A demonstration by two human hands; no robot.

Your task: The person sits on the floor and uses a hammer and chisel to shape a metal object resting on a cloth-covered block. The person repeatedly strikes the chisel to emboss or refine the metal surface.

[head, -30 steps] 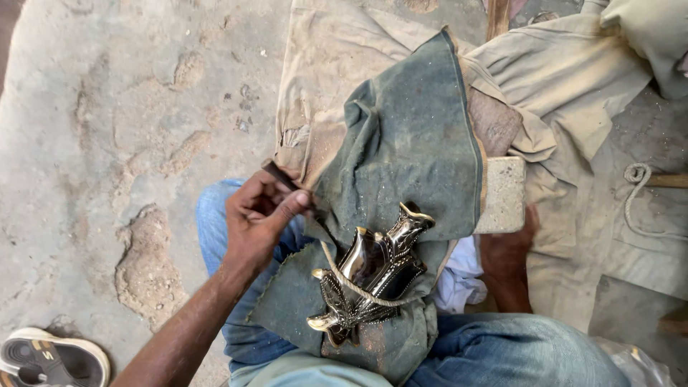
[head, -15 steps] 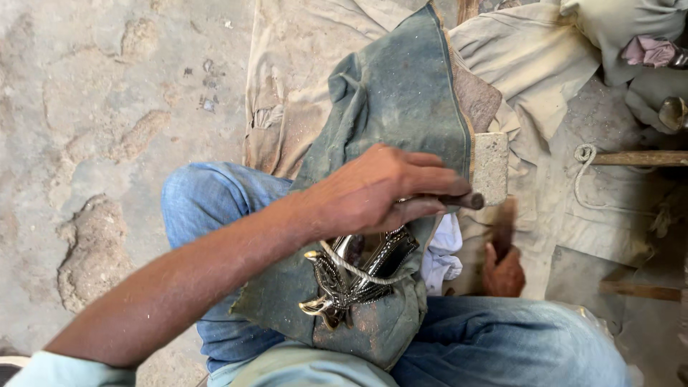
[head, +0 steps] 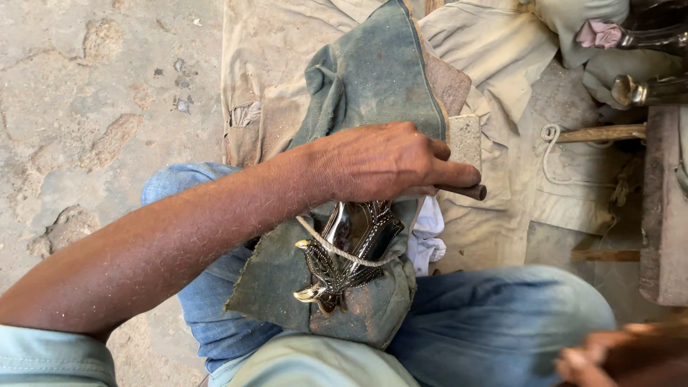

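- The left hand (head: 380, 161) was closed around a dark rod (head: 464, 191), above a shiny metal ornament (head: 347, 254) tied with cord on green cloth (head: 373, 79).
- The right hand (head: 609, 358) was blurred at the corner; I could not tell its grip.

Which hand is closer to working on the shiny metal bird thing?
Left. The left hand holds a thin rod right above the metal piece on the lap. The right hand sits apart, low at the frame's corner.
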